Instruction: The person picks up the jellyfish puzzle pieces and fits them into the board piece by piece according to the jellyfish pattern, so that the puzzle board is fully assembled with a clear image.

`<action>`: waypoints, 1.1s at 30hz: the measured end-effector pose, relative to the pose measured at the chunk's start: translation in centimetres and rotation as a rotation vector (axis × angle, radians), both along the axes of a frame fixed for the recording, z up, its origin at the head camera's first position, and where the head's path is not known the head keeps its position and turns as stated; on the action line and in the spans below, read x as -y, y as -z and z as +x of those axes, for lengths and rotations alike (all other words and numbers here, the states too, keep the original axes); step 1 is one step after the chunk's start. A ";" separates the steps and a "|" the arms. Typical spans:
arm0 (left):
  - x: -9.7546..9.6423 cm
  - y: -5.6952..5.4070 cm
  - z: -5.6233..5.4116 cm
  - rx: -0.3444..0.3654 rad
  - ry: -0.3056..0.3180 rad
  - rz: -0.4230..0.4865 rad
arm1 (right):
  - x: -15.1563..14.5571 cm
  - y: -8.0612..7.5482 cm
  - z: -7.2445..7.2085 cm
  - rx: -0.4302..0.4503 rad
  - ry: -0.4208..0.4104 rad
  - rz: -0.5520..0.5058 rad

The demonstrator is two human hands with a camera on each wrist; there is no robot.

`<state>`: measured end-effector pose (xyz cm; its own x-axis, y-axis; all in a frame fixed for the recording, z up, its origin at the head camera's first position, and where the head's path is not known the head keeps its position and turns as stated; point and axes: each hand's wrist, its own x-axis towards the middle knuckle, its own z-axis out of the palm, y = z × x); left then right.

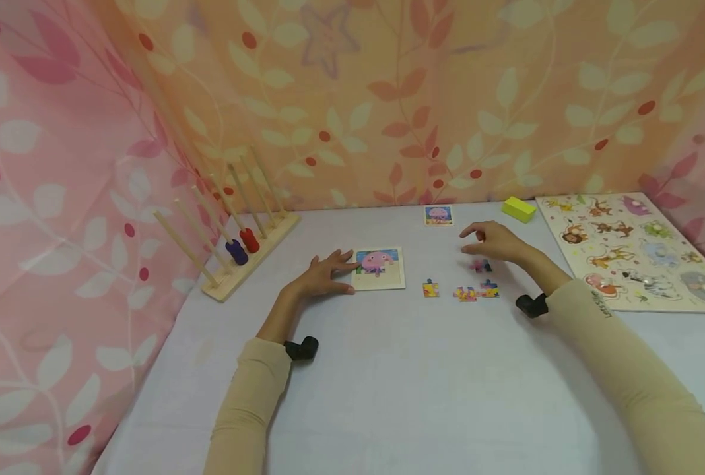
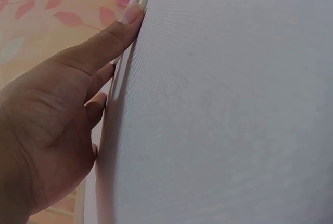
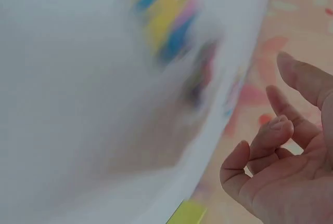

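Observation:
My left hand (image 1: 321, 274) rests at the left edge of a small square jigsaw tray (image 1: 393, 277), fingers spread and thumb at its near corner. Assembled pieces in the tray's upper part show a pink octopus (image 1: 379, 259); its lower part is bare. In the left wrist view the thumb (image 2: 117, 34) reaches the tray's edge. My right hand (image 1: 496, 241) hovers over the table with loosely bent fingers and nothing between them. Just below it lies a dark pink jigsaw piece (image 1: 480, 266). Nearer lie a yellow piece (image 1: 430, 289) and two more colourful pieces (image 1: 465, 294) side by side.
A small octopus picture card (image 1: 438, 216) lies at the back, with a yellow block (image 1: 518, 209) to its right. An animal puzzle board (image 1: 578, 264) covers the right side. At left stands a wooden peg rack (image 1: 222, 290) with blue (image 1: 236, 252) and red beads (image 1: 249, 240).

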<state>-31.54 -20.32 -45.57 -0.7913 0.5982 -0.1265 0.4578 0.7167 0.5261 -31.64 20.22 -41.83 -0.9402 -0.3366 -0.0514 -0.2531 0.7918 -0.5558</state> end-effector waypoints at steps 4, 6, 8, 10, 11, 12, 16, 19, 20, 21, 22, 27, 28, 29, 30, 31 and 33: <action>0.0 -0.2 0.1 0.002 -0.004 -0.016 | -2.2 0.4 0.6 0.027 -0.039 0.043; 0.1 -0.3 0.0 -0.005 -0.010 -0.020 | -2.8 0.6 0.7 0.014 -0.055 0.052; 0.1 -0.3 0.0 -0.010 -0.013 -0.016 | -3.3 0.8 0.9 0.009 -0.053 0.060; 0.1 -0.3 -0.1 -0.012 -0.011 -0.015 | -3.6 1.1 1.1 0.020 -0.053 0.064; 0.1 -0.3 -0.1 -0.010 -0.008 -0.018 | -3.8 1.2 1.2 0.029 -0.055 0.069; 0.1 -0.2 -0.1 -0.005 -0.008 -0.022 | -3.9 1.3 1.3 0.038 -0.058 0.068; -0.1 -0.1 -0.1 0.006 -0.005 -0.029 | -4.2 1.7 1.6 0.054 -0.045 0.081; -0.1 -0.3 0.0 0.011 -0.014 -0.015 | -4.2 1.5 1.7 0.023 -0.019 0.130; -0.1 -0.3 0.0 0.012 -0.018 -0.009 | -4.1 1.4 1.8 0.006 -0.020 0.153; -0.1 -0.4 0.0 0.011 -0.021 -0.007 | -3.9 1.3 1.8 -0.012 -0.023 0.175; -0.1 -0.4 -0.1 0.011 -0.022 -0.007 | -3.8 1.2 1.8 -0.032 -0.028 0.198; -0.1 -0.4 -0.2 0.005 -0.012 -0.015 | -2.2 0.7 1.5 -0.102 -0.038 0.230; -0.1 -0.3 -0.3 0.004 -0.011 -0.016 | -1.6 0.6 1.4 -0.106 -0.032 0.215; -0.1 -0.3 -0.3 0.003 -0.011 -0.016 | -0.9 0.5 1.2 -0.109 -0.031 0.196; -0.1 -0.2 -0.3 0.004 -0.011 -0.016 | -0.1 0.5 1.1 -0.112 -0.030 0.178; -0.1 -0.2 -0.3 0.005 -0.010 -0.015 | 0.8 0.5 1.0 -0.117 -0.033 0.162; -0.1 -0.1 -0.3 0.011 -0.011 -0.015 | 2.8 0.5 0.7 -0.134 -0.055 0.137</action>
<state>-31.85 -20.19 -45.46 -0.7962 0.5877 -0.1440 0.4445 0.7296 0.5198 -30.93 17.41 -42.30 -0.9220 -0.3865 0.0237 -0.3627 0.8405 -0.4026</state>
